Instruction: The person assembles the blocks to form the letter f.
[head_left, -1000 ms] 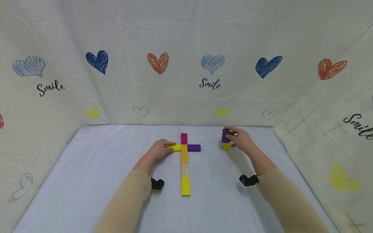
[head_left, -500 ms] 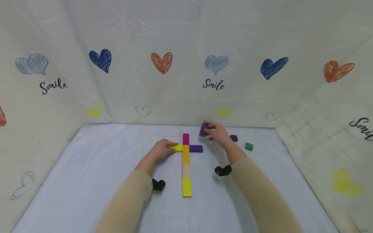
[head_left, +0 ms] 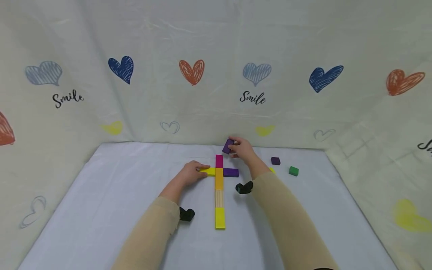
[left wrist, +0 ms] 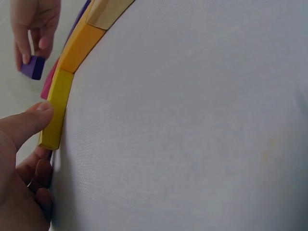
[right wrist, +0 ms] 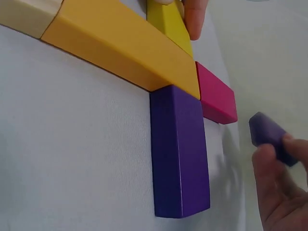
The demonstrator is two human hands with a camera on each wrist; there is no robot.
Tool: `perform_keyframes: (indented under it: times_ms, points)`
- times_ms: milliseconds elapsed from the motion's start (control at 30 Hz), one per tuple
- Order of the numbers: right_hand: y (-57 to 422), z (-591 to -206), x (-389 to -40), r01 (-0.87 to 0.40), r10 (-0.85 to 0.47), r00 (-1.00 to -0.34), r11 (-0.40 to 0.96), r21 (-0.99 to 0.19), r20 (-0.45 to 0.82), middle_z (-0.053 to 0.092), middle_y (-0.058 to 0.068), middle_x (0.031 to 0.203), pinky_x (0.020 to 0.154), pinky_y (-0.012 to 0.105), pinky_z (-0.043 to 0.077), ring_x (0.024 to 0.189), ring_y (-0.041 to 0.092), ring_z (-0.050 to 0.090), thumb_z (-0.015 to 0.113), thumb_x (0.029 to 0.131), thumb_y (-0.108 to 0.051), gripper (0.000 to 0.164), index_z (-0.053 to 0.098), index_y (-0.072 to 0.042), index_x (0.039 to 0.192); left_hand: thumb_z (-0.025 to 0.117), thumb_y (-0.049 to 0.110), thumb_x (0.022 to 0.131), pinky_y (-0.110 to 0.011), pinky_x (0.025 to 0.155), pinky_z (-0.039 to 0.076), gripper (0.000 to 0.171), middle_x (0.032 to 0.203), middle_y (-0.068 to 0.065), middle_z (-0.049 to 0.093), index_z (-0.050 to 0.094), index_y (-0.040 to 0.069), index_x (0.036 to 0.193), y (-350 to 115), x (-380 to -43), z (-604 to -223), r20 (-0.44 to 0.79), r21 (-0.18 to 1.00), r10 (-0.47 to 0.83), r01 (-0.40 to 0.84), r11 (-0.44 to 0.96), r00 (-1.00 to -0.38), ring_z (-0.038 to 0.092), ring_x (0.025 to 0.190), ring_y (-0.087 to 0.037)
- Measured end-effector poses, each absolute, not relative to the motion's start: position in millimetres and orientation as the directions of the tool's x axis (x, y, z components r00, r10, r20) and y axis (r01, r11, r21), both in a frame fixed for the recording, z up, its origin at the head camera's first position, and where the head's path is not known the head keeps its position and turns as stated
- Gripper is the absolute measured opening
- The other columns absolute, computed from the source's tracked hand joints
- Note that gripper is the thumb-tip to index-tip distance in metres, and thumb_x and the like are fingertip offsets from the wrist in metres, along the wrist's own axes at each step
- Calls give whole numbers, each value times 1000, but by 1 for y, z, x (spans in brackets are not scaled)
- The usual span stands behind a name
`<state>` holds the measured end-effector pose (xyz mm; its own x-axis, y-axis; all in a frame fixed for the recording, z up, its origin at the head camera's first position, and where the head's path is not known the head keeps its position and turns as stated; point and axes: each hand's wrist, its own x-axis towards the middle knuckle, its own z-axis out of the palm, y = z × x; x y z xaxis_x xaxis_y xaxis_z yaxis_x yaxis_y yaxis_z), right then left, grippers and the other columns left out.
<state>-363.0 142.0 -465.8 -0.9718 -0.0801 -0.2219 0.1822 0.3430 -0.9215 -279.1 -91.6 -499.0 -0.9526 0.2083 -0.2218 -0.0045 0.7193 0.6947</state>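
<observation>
Blocks are rectangular with flat faces and crisp edges, smooth and evenly coloured; the pale block [head_left: 219,198] alone carries lengthwise streaks. Left hand [head_left: 192,173]: thumb and fingers closed about the outer end of the yellow block [head_left: 210,171], which lies flat against the orange block [head_left: 219,179]. Right hand [head_left: 242,149]: thumb and fingertips pinch the purple block [head_left: 228,146], tilted, near the middle of the tabletop's far edge, apart from the magenta block [head_left: 219,161]. The magenta block abuts the orange block's far end; a flat violet block [head_left: 231,173] abuts its right side. The pale block and a lemon block [head_left: 220,218] extend the line toward the near edge.

Toward the far right corner: a dark block [head_left: 275,161] and a green block [head_left: 293,171], apart. The right sleeve [head_left: 287,217] largely hides a yellow piece [head_left: 272,170].

Tabletop [head_left: 101,210]: white, fine-textured covering. Behind its far edge: a creased pale sheet [head_left: 152,97] printed with hearts and "Smile".
</observation>
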Motion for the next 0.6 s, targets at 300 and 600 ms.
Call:
perform_keyframes:
  times_ms: [300, 600]
  points:
    - [133, -483, -377, 239, -26, -964, 341, -909, -263, 58, 17, 121, 66, 27, 58, 76, 19, 63, 63, 97, -9, 49, 53, -18, 144, 67, 27, 96, -45, 104, 44, 34, 132, -7, 56, 68, 30, 129, -90, -281, -500, -226, 704, 208, -12, 710, -952, 51, 117, -26]
    - [127, -493, -383, 277, -3, -954, 361, -890, -298, 58, 14, 118, 73, 28, 58, 84, 22, 63, 64, 97, -14, 50, 52, -23, 145, 67, 27, 96, -44, 103, 44, 34, 130, -7, 57, 68, 29, 129, -91, -283, -501, -221, 699, 211, -4, 715, -952, 52, 114, -26]
